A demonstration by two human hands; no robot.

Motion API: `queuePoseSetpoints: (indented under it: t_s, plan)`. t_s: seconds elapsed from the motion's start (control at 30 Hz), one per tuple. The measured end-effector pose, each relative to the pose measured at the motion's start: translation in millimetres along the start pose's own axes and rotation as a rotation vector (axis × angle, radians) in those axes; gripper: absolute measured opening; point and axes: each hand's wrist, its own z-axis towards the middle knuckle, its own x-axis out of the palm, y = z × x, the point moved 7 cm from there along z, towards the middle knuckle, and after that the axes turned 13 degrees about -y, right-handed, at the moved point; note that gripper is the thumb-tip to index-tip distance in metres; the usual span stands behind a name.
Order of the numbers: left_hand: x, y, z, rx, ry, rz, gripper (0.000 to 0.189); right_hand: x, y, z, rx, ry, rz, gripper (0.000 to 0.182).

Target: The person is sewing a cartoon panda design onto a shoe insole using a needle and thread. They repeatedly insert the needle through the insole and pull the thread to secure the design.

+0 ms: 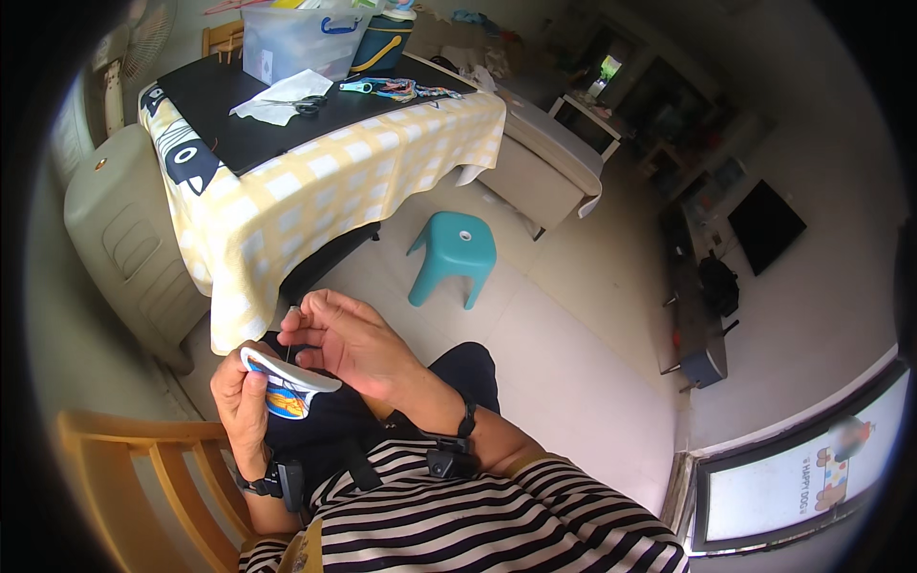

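Note:
My left hand [240, 401] grips a bent embroidered pad [286, 397] by its left end, thumb on the near face. The pad has a thick white edge and blue, white and orange stitching, with a dark thread lying across it. Just above the pad, my right hand [351, 340] has thumb and forefinger pinched together on a small pale tip. A thin needle or thread [289, 353] runs from there down towards the pad; which of the two I cannot tell. Both hands are over my lap.
Ahead stands a table with a checked cloth [322, 168]. On it are scissors [309, 106], white paper [286, 89], coloured thread skeins [405, 89], a plastic bin [297, 46] and a dark bucket [383, 43]. A teal stool [458, 247] and a grey plastic chair [129, 222] stand nearby.

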Motion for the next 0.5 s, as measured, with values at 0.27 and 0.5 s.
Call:
queuePoseSetpoints:
  t_s: [0.27, 0.5]
  plan:
    - [0.4, -20.3, 6.9, 0.121, 0.056, 0.052, 0.029, 14.4, -22.4, -7.0, 0.054, 0.127, -0.177, 0.020]
    - [9.1, -12.1, 3.7, 0.063, 0.109, -0.030, 0.029, -0.7, -17.5, 8.8, -0.021, 0.112, -0.023, 0.015]
